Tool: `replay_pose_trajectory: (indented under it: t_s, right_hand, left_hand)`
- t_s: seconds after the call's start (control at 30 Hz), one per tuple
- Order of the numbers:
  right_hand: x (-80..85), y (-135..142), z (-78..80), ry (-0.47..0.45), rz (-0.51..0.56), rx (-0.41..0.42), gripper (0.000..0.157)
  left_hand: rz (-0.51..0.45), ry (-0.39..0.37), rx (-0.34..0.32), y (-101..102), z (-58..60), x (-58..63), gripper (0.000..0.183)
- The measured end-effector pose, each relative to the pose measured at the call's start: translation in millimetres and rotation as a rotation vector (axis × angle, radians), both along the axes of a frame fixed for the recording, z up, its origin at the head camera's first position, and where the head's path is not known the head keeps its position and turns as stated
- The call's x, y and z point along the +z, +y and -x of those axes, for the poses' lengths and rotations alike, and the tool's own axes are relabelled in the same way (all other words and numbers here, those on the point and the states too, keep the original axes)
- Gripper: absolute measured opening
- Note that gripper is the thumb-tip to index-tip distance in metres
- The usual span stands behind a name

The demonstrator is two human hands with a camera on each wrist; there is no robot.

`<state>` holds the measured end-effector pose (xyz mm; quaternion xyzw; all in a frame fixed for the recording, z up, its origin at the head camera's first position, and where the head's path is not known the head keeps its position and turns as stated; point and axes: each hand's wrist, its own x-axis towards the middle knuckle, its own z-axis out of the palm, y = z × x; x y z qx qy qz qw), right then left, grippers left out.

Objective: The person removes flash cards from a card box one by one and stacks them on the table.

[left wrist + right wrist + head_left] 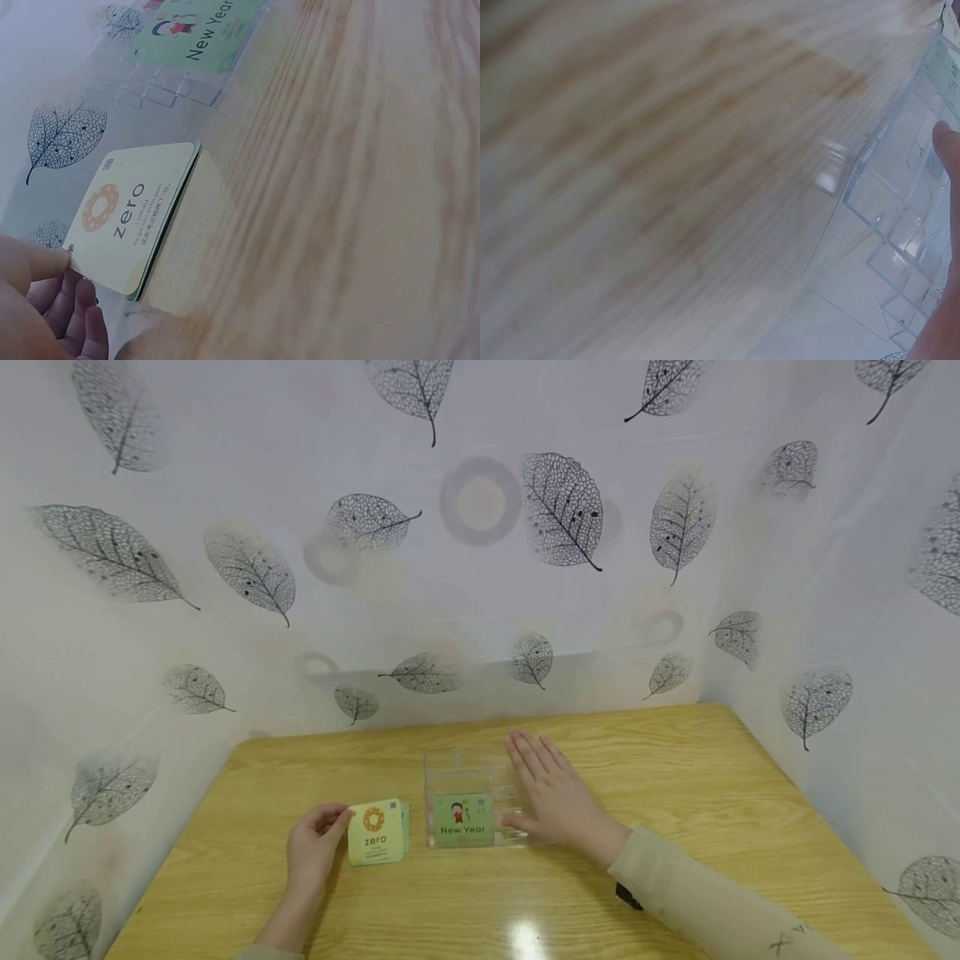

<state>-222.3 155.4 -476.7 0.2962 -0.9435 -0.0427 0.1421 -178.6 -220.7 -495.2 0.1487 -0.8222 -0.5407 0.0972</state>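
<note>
A small stack of word cards (pixel 377 833), the top one pale yellow with a doughnut picture and "zero", is left of the middle of the table. My left hand (pixel 313 847) pinches the stack's upper left corner between thumb and fingers, as the left wrist view also shows. Right of the cards sits a clear plastic box (pixel 459 783) with stepped compartments, a green "New Year" card (pixel 463 821) in its front left part. Over the box's right side lies my right hand (pixel 558 793), its fingers straight and pointing away, its thumb stretched toward the green card.
The wooden table (pixel 720 793) meets leaf-patterned sheeting (pixel 480 593) at the back and on both sides. A dark band (pixel 628 896) shows under the right sleeve at the wrist. Bare wood surrounds the cards and box.
</note>
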Motion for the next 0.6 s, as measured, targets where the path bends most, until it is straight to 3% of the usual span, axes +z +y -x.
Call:
replay_pose_trajectory:
  t_s: [0.6]
  right_hand:
    - [-2.2,0.7,0.4,-0.003,-0.002,-0.003,0.115]
  left_hand:
    - [0.110,-0.034,-0.043,-0.9,8.2,-0.4,0.027]
